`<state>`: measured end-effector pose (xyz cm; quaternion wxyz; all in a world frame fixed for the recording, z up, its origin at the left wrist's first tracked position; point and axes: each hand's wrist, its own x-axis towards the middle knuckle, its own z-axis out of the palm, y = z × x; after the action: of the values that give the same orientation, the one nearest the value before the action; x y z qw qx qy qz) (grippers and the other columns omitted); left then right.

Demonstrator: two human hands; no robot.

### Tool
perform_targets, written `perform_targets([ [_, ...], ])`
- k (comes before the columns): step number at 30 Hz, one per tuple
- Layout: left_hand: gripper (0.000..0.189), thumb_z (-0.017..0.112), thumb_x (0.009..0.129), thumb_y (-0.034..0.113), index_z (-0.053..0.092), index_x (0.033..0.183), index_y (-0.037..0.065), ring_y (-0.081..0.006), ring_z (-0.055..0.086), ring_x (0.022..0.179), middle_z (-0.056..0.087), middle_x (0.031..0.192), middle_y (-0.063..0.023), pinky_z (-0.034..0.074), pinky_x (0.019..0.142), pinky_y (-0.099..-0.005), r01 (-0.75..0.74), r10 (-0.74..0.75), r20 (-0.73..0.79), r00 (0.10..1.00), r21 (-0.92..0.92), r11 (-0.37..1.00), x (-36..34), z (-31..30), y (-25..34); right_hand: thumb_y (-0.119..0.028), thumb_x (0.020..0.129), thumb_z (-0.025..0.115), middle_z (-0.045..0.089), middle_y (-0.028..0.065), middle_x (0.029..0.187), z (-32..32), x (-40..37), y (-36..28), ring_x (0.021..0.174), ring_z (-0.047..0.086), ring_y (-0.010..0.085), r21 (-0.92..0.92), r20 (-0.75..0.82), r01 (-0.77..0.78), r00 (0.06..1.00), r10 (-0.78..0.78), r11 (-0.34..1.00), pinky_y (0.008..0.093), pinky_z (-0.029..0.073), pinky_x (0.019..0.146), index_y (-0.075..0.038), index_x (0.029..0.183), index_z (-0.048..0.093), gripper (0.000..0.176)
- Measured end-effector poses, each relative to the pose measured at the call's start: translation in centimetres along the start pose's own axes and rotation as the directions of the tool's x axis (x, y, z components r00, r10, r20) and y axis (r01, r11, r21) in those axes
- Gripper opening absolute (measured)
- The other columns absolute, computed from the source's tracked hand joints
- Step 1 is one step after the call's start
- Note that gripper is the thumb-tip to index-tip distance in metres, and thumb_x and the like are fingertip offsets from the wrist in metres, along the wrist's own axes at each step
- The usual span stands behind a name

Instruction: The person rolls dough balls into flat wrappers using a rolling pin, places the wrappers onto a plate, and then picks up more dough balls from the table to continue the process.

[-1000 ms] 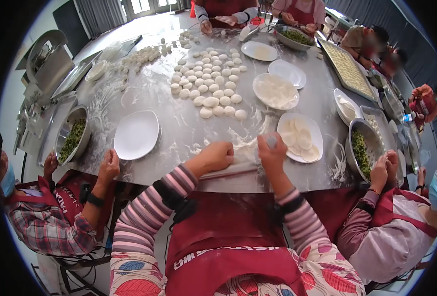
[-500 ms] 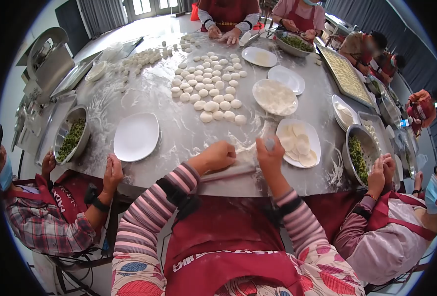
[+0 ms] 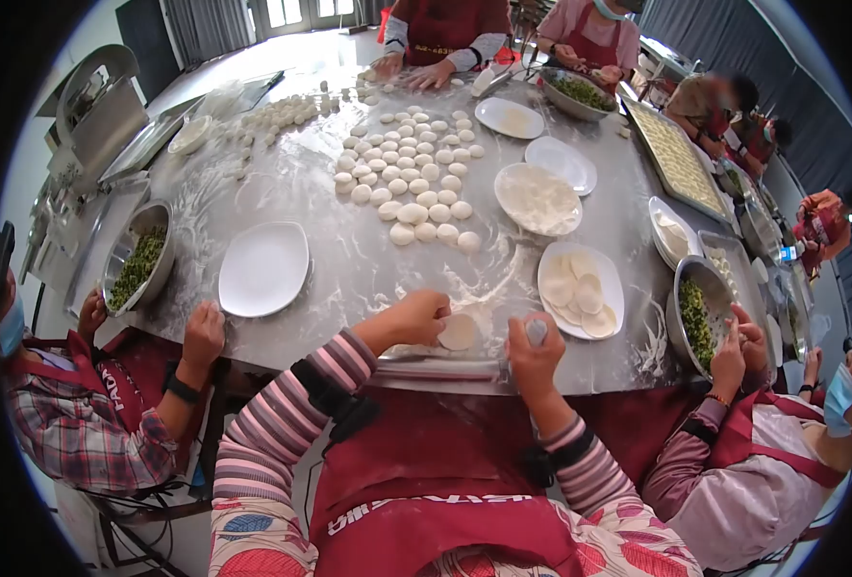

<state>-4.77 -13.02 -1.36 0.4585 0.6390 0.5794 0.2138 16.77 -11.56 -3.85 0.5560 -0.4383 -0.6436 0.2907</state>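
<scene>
At the front of the floured table, my left hand (image 3: 418, 319) has its fingers bent together at the left edge of a flat, pale dough round (image 3: 459, 332). My right hand (image 3: 534, 358) is closed in a fist just to the right, apart from the round. The rounded greyish end of a tool, apparently a rolling pin (image 3: 537, 332), pokes out of that fist; the rest of it is hidden or unclear. Beyond my right hand, a white plate (image 3: 611, 274) holds several flat wrappers. Many small dough discs (image 3: 407, 162) lie farther back in the middle.
An empty white plate (image 3: 264, 269) lies left. A flour bowl (image 3: 538, 199) stands behind the wrappers. Bowls of chopped green filling (image 3: 137, 264) (image 3: 697, 317) flank me. People sit at left and right, and others stand across the table. A tray (image 3: 676, 154) lies back right.
The dough round now shows plainly between my hands. My right hand has moved toward the table's front edge; my left hand has shifted slightly. Across the table, a person's hands have moved apart.
</scene>
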Motion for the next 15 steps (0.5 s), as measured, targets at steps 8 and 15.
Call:
perform_targets([
  [8,0.02,0.055,0.078,0.017,0.06,0.082,-0.002,-0.0325,0.06,0.072,0.062,0.078,-0.0204,0.047,0.068,-0.0387,-0.183,0.199,-0.018,0.98,0.319,0.93,1.0,0.0,1.6,-0.01,0.073,0.068,0.053,0.0178,0.062,2.6,3.5,-0.4,0.054,0.053,0.0348,-0.225,-0.059,0.204,0.973,-0.223,0.953,0.0391,0.041,0.049,-0.001,0.085,0.054,0.021],
  [15,0.022,0.056,0.079,0.019,0.06,0.084,-0.002,-0.0309,0.061,0.07,0.062,0.079,-0.0198,0.047,0.067,-0.039,-0.121,0.143,-0.058,0.988,0.285,0.951,-0.1,0.3,2.0,-0.01,0.072,0.067,0.051,0.0181,0.058,3.0,3.9,-0.4,0.048,0.05,0.0337,-0.158,-0.07,0.202,0.974,-0.215,0.966,0.0397,0.039,0.045,-0.002,0.082,0.053,0.019],
])
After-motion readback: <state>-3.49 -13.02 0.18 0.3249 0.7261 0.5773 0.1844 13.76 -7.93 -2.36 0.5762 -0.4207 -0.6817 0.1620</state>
